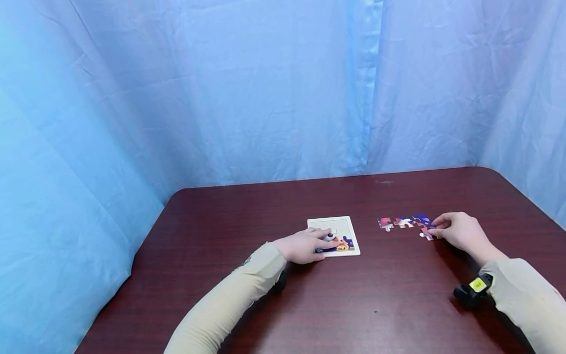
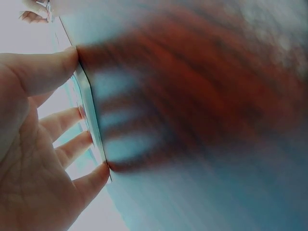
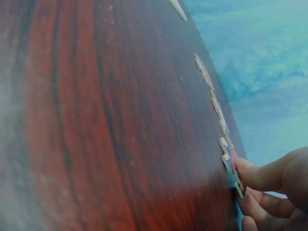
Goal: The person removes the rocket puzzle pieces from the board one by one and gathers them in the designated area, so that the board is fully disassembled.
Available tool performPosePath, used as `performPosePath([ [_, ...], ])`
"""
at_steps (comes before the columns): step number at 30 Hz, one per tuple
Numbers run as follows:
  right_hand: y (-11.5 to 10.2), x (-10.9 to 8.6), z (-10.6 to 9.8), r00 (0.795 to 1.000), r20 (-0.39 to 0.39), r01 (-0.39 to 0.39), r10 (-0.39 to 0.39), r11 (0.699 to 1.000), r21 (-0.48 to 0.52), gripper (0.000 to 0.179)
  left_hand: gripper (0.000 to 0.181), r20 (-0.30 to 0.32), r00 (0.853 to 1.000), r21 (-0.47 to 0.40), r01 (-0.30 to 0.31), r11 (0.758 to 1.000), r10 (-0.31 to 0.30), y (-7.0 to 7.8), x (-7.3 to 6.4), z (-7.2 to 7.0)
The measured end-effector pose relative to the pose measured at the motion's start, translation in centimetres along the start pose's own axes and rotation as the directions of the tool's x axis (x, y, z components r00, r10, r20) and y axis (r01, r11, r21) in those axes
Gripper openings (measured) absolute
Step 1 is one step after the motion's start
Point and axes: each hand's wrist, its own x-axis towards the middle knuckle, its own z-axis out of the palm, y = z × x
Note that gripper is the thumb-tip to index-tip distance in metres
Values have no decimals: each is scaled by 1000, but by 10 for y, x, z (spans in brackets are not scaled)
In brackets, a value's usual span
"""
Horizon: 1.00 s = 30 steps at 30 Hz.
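While spread left fingers (image 2: 94, 183) touch the puzzle tray (image 1: 342, 225), right fingers (image 3: 269, 204) pinch a piece (image 3: 233, 157).

Purple, pink and white puzzle pieces (image 1: 404, 222)

A white-rimmed puzzle tray (image 1: 352, 236) is laid flat, its base left pale at the far side and covered nearer by dark blue and orange fitted pieces (image 1: 343, 244); it is touched by the left hand (image 1: 302, 246). To its right, loose purple, red and white puzzle pieces (image 1: 404, 222) are spread, one piece (image 1: 426, 233) being pinched by the right hand (image 1: 462, 231).
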Motion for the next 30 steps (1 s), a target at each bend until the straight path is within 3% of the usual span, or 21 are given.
performPosePath([
  [7,0,-3,1,999,25,-32,32,999,4,27,49,0,1000,-2,-2,1000,2,0,1,0],
  [30,6,-2,0,998,53,-20,21,1000,-20,28,49,-2,1000,8,-3,1000,3,0,3,-1],
])
